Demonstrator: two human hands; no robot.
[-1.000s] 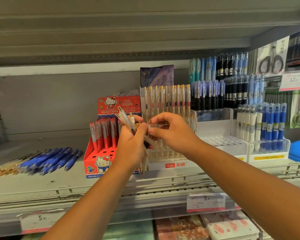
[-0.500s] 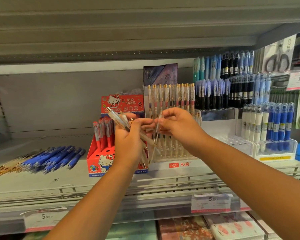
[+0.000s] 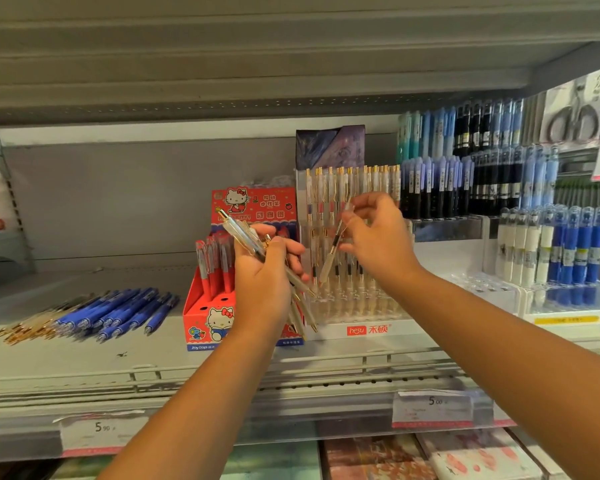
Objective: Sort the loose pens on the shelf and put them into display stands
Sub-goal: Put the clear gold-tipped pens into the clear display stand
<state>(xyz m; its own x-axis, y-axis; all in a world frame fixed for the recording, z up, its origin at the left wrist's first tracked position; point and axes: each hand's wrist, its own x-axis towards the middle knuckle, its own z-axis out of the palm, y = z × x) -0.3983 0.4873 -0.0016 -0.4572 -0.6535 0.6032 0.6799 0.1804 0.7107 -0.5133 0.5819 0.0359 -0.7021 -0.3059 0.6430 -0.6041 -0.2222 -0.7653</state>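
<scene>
The right hand pinches one clear pen just above the clear stand; the left hand, fisted round a loose bundle, could spill it.

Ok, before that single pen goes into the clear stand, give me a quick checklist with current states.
1. Right hand pinching single pen: ok.
2. Pen tip pointing down toward the clear stand: ok.
3. Pen fully separated from the bundle in the left hand: ok.
4. Left hand's grip on the bundle secure: ok.
5. Free slot in the stand's front rows: cannot tell.
6. Loose pens still on the shelf: not ok, still to sort.
</scene>
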